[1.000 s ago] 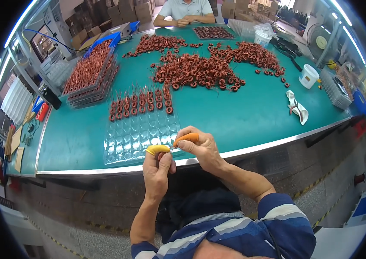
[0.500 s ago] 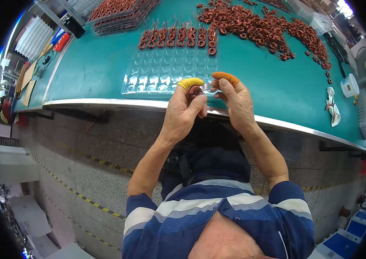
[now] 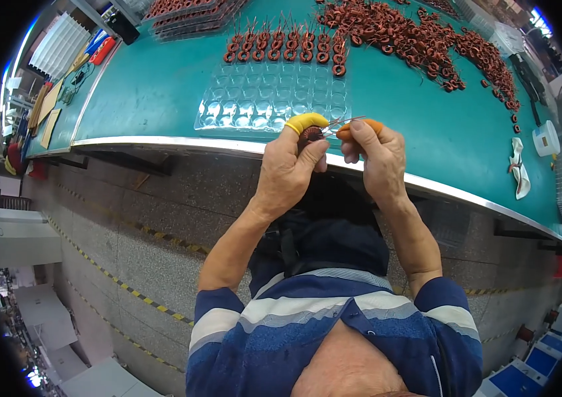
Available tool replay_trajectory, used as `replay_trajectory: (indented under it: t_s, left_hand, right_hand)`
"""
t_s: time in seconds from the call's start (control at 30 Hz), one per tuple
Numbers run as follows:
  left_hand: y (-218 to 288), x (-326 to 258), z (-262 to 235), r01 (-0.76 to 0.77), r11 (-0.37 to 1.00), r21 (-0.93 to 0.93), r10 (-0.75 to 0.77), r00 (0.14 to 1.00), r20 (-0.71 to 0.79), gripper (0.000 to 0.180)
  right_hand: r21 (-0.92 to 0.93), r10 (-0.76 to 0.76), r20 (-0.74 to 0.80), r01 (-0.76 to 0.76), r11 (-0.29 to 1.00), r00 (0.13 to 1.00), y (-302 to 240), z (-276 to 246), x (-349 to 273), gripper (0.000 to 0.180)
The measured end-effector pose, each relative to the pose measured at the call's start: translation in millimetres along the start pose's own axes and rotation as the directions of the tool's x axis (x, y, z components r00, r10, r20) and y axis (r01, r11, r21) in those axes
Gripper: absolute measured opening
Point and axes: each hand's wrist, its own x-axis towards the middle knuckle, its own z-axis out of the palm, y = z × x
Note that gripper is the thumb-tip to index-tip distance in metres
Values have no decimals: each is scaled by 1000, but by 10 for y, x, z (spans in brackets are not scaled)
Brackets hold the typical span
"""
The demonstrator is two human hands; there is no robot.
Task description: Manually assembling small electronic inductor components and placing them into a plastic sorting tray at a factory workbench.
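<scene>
My left hand (image 3: 286,165), with a yellow finger cot on its index finger, grips a copper-wound toroidal coil (image 3: 309,136) between thumb and fingers. The coil's thin wire leads (image 3: 339,122) point right, toward my right hand (image 3: 384,159). An orange cot covers that hand's index finger; thumb and index are pinched at the leads, and the exact hold on them is too small to make out. Both hands are above the table's front edge. Just beyond them lies a clear plastic tray (image 3: 228,96) with round pockets, its far rows filled with upright-leaded coils (image 3: 276,46).
A large heap of loose coils (image 3: 407,40) spreads over the green table (image 3: 142,86) at the back right. Stacked filled trays (image 3: 195,20) stand at the back left. To the right are a white cloth (image 3: 519,169) and a white tub (image 3: 546,139).
The view has shifted slightly. My right hand has turned, its pinch now more level at the leads, and the coil sits more covered by my left fingers.
</scene>
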Motion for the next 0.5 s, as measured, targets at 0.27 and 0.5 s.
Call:
replay_trajectory:
  t_s: [0.27,0.5]
  left_hand:
    - [-46,48,-190,307,913,-270,-265,947,181,32]
    - [-100,-9,-146,160,986,-49,-148,969,200,31]
  right_hand:
    - [-100,51,-70,-58,993,996,55,55,20,27]
    - [12,211,81,-212,977,974,58,-41,18,23]
